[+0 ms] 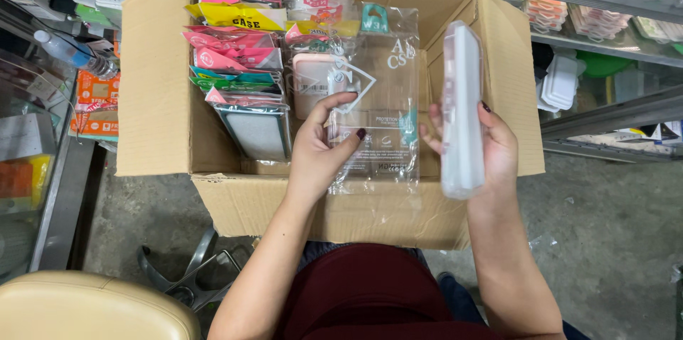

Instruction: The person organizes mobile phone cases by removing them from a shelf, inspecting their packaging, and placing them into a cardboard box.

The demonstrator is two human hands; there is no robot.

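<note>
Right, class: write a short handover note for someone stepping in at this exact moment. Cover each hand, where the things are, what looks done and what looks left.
Left hand: pinches a clear plastic sleeve by its left edge, held flat above the cardboard box.
Right hand: grips a translucent white phone case upright, beside the sleeve and outside it.
Box: open, on the person's lap, with a row of bagged cases standing along its left side.
Done: case and sleeve are both picked up.
Left: the case is not yet in the sleeve.
</note>
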